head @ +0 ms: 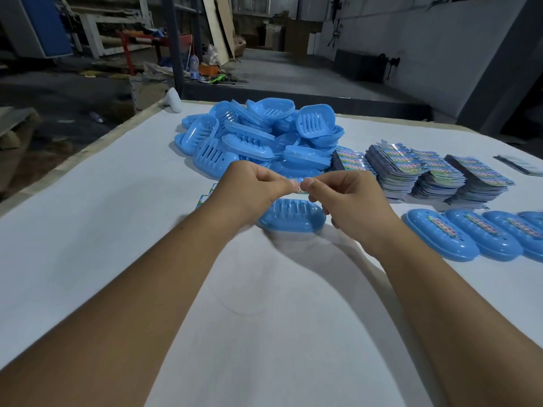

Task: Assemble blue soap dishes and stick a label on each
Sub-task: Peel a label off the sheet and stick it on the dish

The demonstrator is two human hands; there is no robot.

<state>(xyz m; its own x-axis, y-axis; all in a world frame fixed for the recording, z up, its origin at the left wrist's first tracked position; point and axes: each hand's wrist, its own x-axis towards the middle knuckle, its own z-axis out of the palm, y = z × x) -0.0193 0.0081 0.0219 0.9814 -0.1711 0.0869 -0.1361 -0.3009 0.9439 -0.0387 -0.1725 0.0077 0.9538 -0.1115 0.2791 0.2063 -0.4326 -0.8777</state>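
Both hands (296, 195) pinching a small label (298, 188) above a dish (292, 220); could curl, stick to fingers or land crooked if released unevenly.

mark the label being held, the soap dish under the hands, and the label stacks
label (299, 187), head view, small strip showing between the fingertips
soap dish (293, 220), head view, slotted top
label stacks (440, 174), head view, top of a middle stack
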